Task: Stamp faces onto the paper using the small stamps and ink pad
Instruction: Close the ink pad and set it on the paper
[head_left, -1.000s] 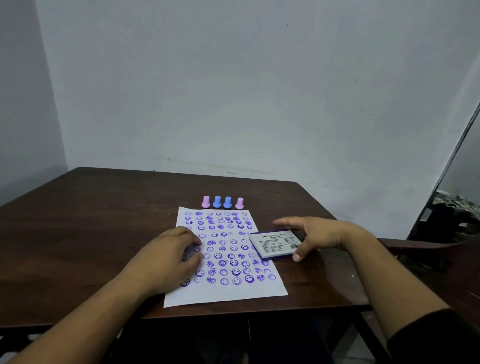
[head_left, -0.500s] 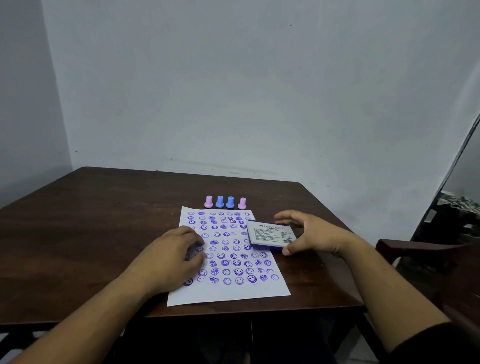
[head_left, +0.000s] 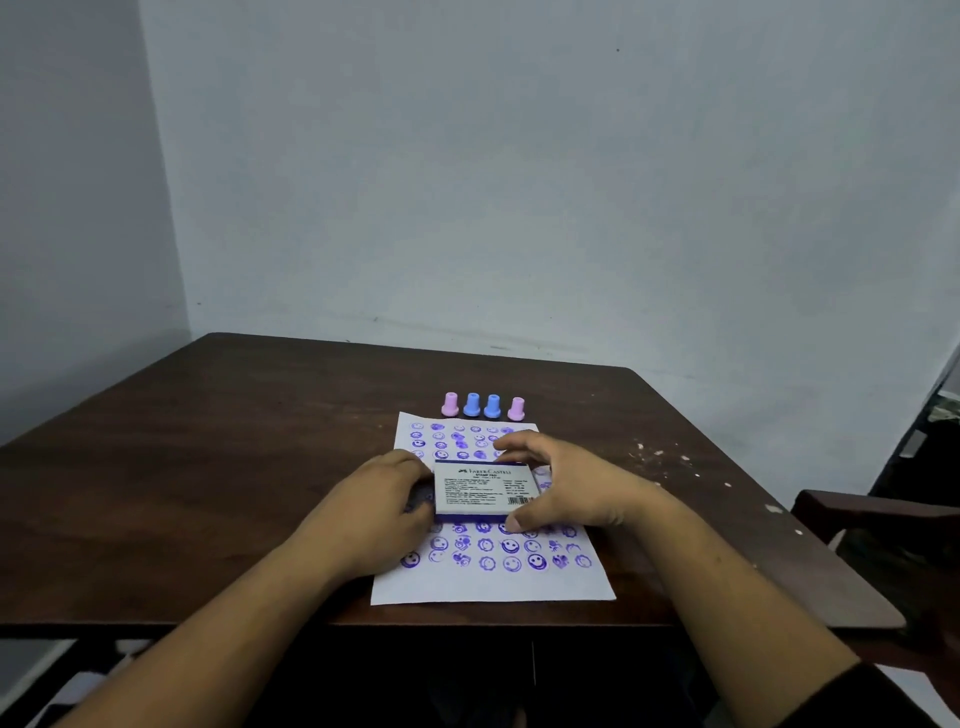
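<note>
Now the ink pad (head_left: 483, 488) has moved from the paper's right edge to the middle of the paper (head_left: 493, 582). Both hands grip it, left hand (head_left: 374, 514) and right hand (head_left: 566, 493). It hides some faces. Four small stamps (head_left: 483, 405) stand just above.

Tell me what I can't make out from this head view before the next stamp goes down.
- Middle rows of the paper: covered by the ink pad and both hands.
- Ink pad: lid shut, ink surface unseen; label's small print too small to read.
- Left hand and right hand fingertips: partly behind the pad's edges.
- Four stamps: faces down on the table, designs hidden.
</note>
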